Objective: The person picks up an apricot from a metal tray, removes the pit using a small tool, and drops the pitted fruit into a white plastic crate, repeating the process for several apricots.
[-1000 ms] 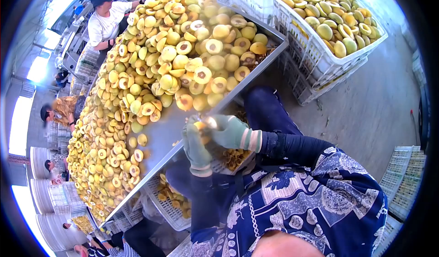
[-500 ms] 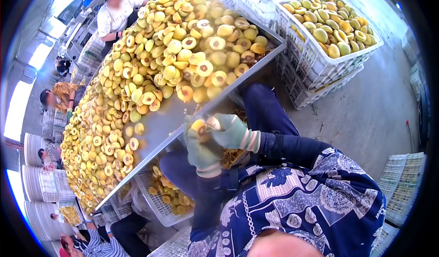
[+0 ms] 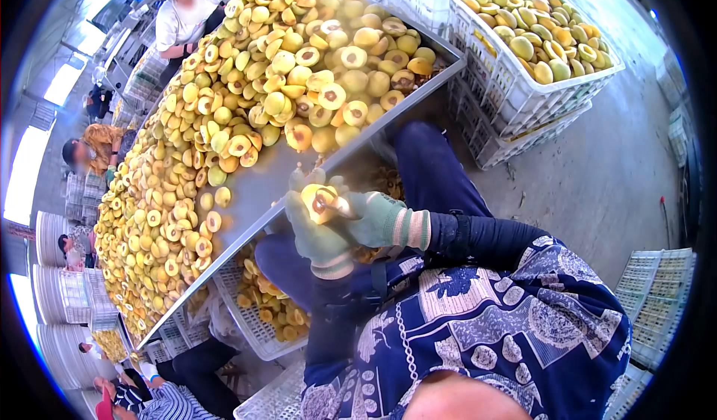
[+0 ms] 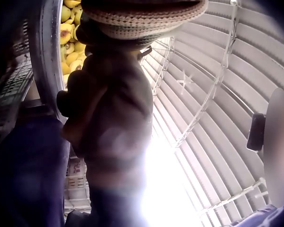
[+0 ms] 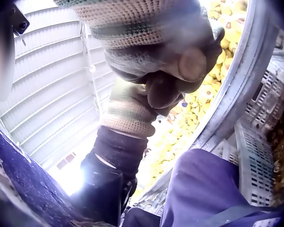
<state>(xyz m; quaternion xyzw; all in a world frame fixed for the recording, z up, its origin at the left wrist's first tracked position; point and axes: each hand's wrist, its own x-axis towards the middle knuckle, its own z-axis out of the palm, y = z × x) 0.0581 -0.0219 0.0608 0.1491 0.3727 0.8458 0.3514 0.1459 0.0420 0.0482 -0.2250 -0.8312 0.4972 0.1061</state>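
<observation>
My gloved left hand (image 3: 320,239) holds a yellow peach half (image 3: 314,205), its cut face and brown pit hollow turned up. Close on its right, my gloved right hand (image 3: 377,220) grips a small hand tool whose tip meets the cut face. The round butt of the tool's handle (image 5: 192,65) pokes out of the right fist in the right wrist view; its working end is mostly hidden. Both hands are just off the near edge of a metal table (image 3: 258,184) heaped with peach halves (image 3: 246,91). The left wrist view is too dark to show the grip.
To the right stand stacked white crates, the top crate (image 3: 515,102) full of peach halves. Another crate (image 3: 261,338) holding yellow pieces sits below the table edge by my knee (image 3: 429,170). Across the table a person in white (image 3: 179,24) works; others sit along the left.
The peach half has come into fuller view, its cut face turned up. The left hand has shifted slightly left, and the right hand's tool has moved onto the pit hollow.
</observation>
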